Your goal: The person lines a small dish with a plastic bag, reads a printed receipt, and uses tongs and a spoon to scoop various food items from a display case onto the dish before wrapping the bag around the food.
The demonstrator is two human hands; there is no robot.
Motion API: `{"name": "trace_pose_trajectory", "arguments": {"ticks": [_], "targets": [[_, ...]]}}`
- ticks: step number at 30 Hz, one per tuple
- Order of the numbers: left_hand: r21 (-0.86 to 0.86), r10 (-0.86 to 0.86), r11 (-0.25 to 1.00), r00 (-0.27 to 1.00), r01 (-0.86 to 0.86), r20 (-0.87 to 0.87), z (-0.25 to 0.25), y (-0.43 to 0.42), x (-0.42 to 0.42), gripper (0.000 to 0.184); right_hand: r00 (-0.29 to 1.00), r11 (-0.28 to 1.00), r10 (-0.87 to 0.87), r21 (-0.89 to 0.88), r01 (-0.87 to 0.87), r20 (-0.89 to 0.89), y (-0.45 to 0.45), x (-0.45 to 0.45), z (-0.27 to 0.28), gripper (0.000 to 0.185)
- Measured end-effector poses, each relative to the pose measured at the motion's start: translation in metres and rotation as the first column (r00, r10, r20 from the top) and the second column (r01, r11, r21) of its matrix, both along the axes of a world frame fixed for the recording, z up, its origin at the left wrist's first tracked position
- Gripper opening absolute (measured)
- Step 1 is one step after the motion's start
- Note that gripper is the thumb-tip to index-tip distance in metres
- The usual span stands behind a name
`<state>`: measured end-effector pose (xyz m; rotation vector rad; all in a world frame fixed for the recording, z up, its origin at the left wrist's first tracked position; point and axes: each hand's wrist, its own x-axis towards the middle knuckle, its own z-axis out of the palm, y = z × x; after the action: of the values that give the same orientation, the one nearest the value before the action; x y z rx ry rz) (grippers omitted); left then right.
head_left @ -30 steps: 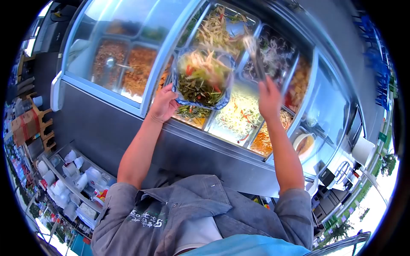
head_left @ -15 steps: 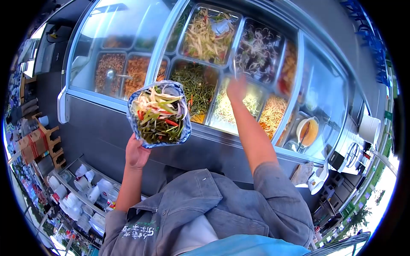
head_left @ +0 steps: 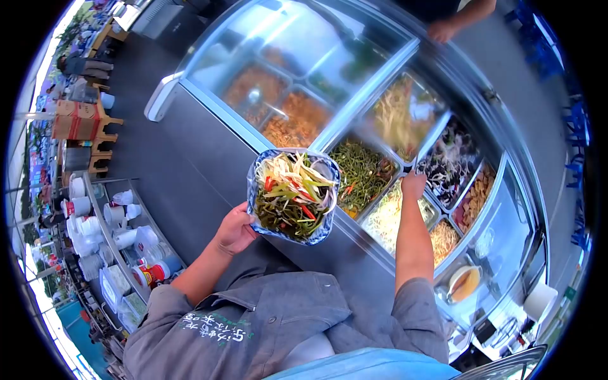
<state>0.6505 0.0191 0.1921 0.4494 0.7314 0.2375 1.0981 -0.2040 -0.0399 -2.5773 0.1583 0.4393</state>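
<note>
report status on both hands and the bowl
Left hand holds filled bowl. Right hand over open display case, grip hidden. Another person's hand by far edge, apart from both.

WIDE-ANGLE VIEW, BRIGHT COOL LIGHT, UNEVEN SHARPNESS

Light: bright, bluish; white streaks of glare across glass panel (head_left: pixel 285 50); strong glow over pale shreds (head_left: pixel 383 218). 
Shade: counter front (head_left: pixel 190 149), dark grey. 
Focus: filled bowl (head_left: pixel 294 196) clear; food behind glass (head_left: pixel 297 120) hazy; upper pan of pale strips (head_left: pixel 399 117) blurred. 
Edges: heavy circular bowing, black corners; blue shapes (head_left: pixel 576 126) smeared; outer background burnt out in patches.
</note>
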Motion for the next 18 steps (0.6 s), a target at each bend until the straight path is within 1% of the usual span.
{"name": "trace_pose_trajectory", "arguments": {"ticks": [1,2,3,4,5,6,8,9,10,11,12,13,15,16,17,18], "targets": [[0.009,0.016,1.000,1.000,-0.016,0.013,-0.004,0.002,-0.002,0.054,0.997,1.000,-0.026,0.007,0.026,0.078,-0.008,-0.003,-0.009,0.050],[0.005,0.013,1.000,1.000,-0.014,0.028,-0.007,0.004,-0.001,0.055,0.950,0.983,0.173,-0.106,-0.150,0.260,-0.026,-0.003,-0.044,0.050],[-0.043,-0.052,0.998,0.998,0.053,0.037,-0.008,0.006,0.002,0.055,0.942,0.980,0.173,-0.149,-0.134,0.289,-0.043,0.000,-0.048,0.050],[-0.008,-0.050,0.999,0.998,0.050,0.024,-0.002,0.008,0.007,0.055,0.933,0.974,0.173,-0.192,-0.116,0.316,-0.060,0.004,-0.053,0.051],[0.037,-0.040,0.999,0.999,0.040,0.012,0.004,0.009,0.012,0.055,0.958,0.987,0.057,-0.162,-0.011,0.283,-0.074,0.005,-0.050,0.052],[0.021,-0.082,0.996,0.996,0.081,0.023,0.007,0.009,0.018,0.055,0.967,0.986,-0.063,-0.134,0.098,0.249,-0.090,0.005,-0.047,0.052],[0.099,-0.083,0.991,0.996,0.085,-0.027,0.009,0.014,0.014,0.056,0.975,0.962,0.074,-0.273,-0.014,0.211,-0.106,0.037,-0.091,0.053],[0.130,-0.035,0.991,0.998,0.040,-0.043,0.003,0.016,0.005,0.056,0.970,0.935,0.175,-0.337,-0.110,0.167,-0.112,0.053,-0.110,0.054],[0.122,-0.074,0.989,0.996,0.079,-0.049,-0.004,0.020,-0.002,0.059,0.958,0.904,0.257,-0.381,-0.193,0.125,-0.120,0.062,-0.123,0.055],[0.092,-0.139,0.985,0.989,0.144,-0.057,-0.008,0.024,-0.006,0.064,0.951,0.889,0.286,-0.401,-0.219,0.115,-0.128,0.065,-0.126,0.057],[0.100,-0.132,0.985,0.988,0.139,-0.075,-0.009,0.022,-0.005,0.063,0.980,0.987,-0.032,-0.150,0.062,0.198,-0.134,0.056,-0.112,0.056],[0.079,-0.150,0.984,0.985,0.157,-0.086,-0.008,0.021,-0.002,0.063,0.964,0.987,-0.107,-0.091,0.132,0.244,-0.139,0.047,-0.099,0.053],[0.103,-0.104,0.989,0.993,0.109,-0.054,-0.004,0.018,0.000,0.065,0.909,0.966,-0.254,0.043,0.255,0.330,-0.148,0.026,-0.068,0.046],[0.080,-0.115,0.990,0.992,0.119,-0.051,0.001,0.016,0.003,0.065,0.903,0.862,-0.409,0.382,0.334,0.134,-0.155,0.015,-0.050,0.038],[0.079,-0.086,0.993,0.995,0.090,-0.058,0.005,0.014,0.007,0.061,0.842,0.626,-0.530,0.625,0.467,-0.098,-0.161,0.003,-0.031,0.033],[0.085,-0.060,0.994,0.996,0.065,-0.059,0.008,0.013,0.012,0.057,0.770,0.351,-0.556,0.752,0.558,-0.313,-0.151,-0.017,0.011,0.028]]}}
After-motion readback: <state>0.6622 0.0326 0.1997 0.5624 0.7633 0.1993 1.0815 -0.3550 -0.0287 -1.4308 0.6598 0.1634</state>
